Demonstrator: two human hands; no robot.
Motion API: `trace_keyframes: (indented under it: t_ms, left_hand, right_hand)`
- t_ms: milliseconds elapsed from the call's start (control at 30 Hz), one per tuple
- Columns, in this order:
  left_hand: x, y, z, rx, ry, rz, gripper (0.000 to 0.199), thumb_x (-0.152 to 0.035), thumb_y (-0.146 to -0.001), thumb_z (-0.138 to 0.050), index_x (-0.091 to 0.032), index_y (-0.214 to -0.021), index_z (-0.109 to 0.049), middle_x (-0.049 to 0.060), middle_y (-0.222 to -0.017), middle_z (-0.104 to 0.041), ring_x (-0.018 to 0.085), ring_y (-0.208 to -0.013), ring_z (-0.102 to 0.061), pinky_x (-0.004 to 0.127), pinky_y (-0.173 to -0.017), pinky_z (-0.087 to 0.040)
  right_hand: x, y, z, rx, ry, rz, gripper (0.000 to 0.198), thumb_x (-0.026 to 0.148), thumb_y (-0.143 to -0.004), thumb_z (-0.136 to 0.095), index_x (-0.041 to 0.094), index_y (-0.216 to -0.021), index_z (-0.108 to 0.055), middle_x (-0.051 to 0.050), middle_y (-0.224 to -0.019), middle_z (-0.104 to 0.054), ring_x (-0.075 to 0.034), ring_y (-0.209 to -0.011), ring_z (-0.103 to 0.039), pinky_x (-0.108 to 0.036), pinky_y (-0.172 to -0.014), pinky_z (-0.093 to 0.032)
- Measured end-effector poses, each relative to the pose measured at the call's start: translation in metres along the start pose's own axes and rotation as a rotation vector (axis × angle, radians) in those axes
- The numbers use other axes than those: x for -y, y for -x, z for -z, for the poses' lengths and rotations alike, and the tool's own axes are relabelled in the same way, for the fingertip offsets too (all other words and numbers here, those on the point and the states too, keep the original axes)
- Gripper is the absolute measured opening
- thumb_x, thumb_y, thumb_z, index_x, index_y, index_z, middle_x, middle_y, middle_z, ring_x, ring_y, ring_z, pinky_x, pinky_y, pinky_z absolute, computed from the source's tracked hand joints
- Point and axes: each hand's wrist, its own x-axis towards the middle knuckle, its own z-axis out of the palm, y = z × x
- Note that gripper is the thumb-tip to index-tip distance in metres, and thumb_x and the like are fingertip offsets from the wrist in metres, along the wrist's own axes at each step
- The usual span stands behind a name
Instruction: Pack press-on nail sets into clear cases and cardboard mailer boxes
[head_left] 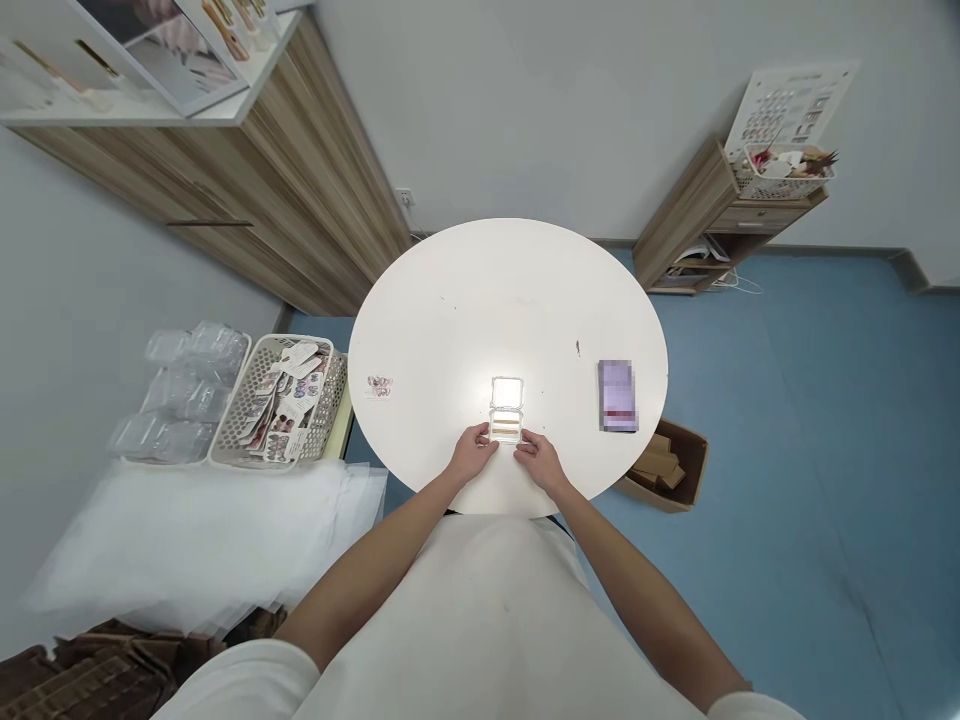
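Note:
A small clear plastic case lies unfolded on the white round table, its lid tipped back away from me. Two thin orange-brown strips run across the near half. My left hand grips the near half's left edge between thumb and fingers. On the opposite edge, my right hand has its fingertips closed in the same way. Over to the left lies a small card with a nail-like pattern. A purple rectangular item, blurred by pixels, rests on the table's right side.
A white basket of printed cards stands left of the table, beside clear plastic boxes and translucent sheets. An open carton with cardboard pieces is on the floor at right. Wood-grain cabinets stand behind.

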Motion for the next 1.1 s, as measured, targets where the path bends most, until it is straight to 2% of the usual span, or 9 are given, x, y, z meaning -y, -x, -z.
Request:
trace_keyframes:
  t_ms: [267, 433, 533, 633, 767, 900, 1000, 1100]
  left_hand:
    - [0.007, 0.003, -0.002, -0.046, 0.011, 0.012, 0.048, -0.025, -0.070, -0.060, -0.016, -0.116, -0.048, 0.010, -0.115, -0.051, 0.014, -0.087, -0.054, 0.029, -0.079, -0.043]
    - [0.017, 0.022, 0.018, -0.053, -0.024, 0.002, 0.044, -0.025, -0.070, -0.058, -0.017, -0.112, -0.051, 0.010, -0.109, -0.054, 0.014, -0.083, -0.054, 0.029, -0.075, -0.044]
    - [0.024, 0.033, 0.049, -0.043, -0.048, -0.033, 0.041, -0.027, -0.070, -0.057, -0.018, -0.110, -0.053, 0.009, -0.104, -0.056, 0.014, -0.079, -0.055, 0.029, -0.071, -0.045]
    - [0.029, 0.035, 0.094, -0.037, -0.111, -0.067, 0.043, -0.031, -0.071, -0.055, -0.019, -0.113, -0.051, 0.007, -0.098, -0.058, 0.015, -0.075, -0.055, 0.029, -0.069, -0.045]
    - [0.029, 0.021, 0.163, -0.113, -0.235, -0.128, 0.047, -0.032, -0.071, -0.053, -0.021, -0.117, -0.047, 0.005, -0.096, -0.057, 0.016, -0.074, -0.054, 0.030, -0.070, -0.044]
    - [0.022, -0.003, 0.221, -0.213, -0.469, -0.181, 0.052, -0.026, -0.071, -0.054, -0.020, -0.121, -0.043, 0.008, -0.103, -0.053, 0.019, -0.081, -0.054, 0.032, -0.078, -0.041]
    - [0.012, -0.024, 0.248, -0.159, -0.596, -0.190, 0.055, -0.021, -0.071, -0.053, -0.018, -0.124, -0.039, 0.010, -0.110, -0.048, 0.022, -0.091, -0.053, 0.032, -0.080, -0.040]
    - [0.003, -0.044, 0.261, -0.096, -0.679, -0.218, 0.060, -0.015, -0.068, -0.056, -0.017, -0.124, -0.037, 0.012, -0.113, -0.045, 0.026, -0.101, -0.049, 0.032, -0.082, -0.038]
  right_hand:
    - [-0.004, 0.005, 0.001, -0.048, 0.083, 0.023, 0.053, 0.025, -0.066, -0.056, 0.022, -0.117, -0.045, -0.007, -0.119, -0.046, -0.017, -0.096, -0.054, -0.032, -0.082, -0.047]
    - [-0.004, 0.023, 0.001, -0.085, 0.224, 0.076, 0.047, 0.028, -0.069, -0.052, 0.021, -0.115, -0.044, -0.008, -0.114, -0.046, -0.016, -0.088, -0.055, -0.033, -0.075, -0.049]
    - [0.004, 0.032, -0.005, -0.089, 0.361, 0.250, 0.035, 0.028, -0.074, -0.046, 0.023, -0.108, -0.049, -0.008, -0.104, -0.051, -0.018, -0.081, -0.054, -0.036, -0.072, -0.048]
    - [0.015, 0.036, -0.023, -0.022, 0.442, 0.380, 0.030, 0.027, -0.076, -0.044, 0.025, -0.105, -0.051, -0.007, -0.095, -0.053, -0.018, -0.074, -0.053, -0.036, -0.067, -0.047]
    - [0.029, 0.026, -0.063, 0.062, 0.503, 0.388, 0.029, 0.027, -0.077, -0.043, 0.027, -0.105, -0.051, -0.007, -0.095, -0.053, -0.018, -0.069, -0.053, -0.036, -0.063, -0.047]
    - [0.045, -0.003, -0.113, 0.169, 0.569, 0.388, 0.035, 0.024, -0.076, -0.044, 0.028, -0.111, -0.048, -0.006, -0.101, -0.051, -0.017, -0.075, -0.055, -0.037, -0.071, -0.047]
    - [0.061, -0.032, -0.154, 0.189, 0.627, 0.378, 0.041, 0.022, -0.074, -0.047, 0.027, -0.115, -0.045, -0.005, -0.106, -0.048, -0.018, -0.084, -0.054, -0.037, -0.077, -0.045]
    - [0.076, -0.061, -0.192, 0.182, 0.690, 0.387, 0.048, 0.020, -0.072, -0.050, 0.026, -0.118, -0.041, -0.006, -0.110, -0.045, -0.020, -0.097, -0.048, -0.038, -0.086, -0.041]
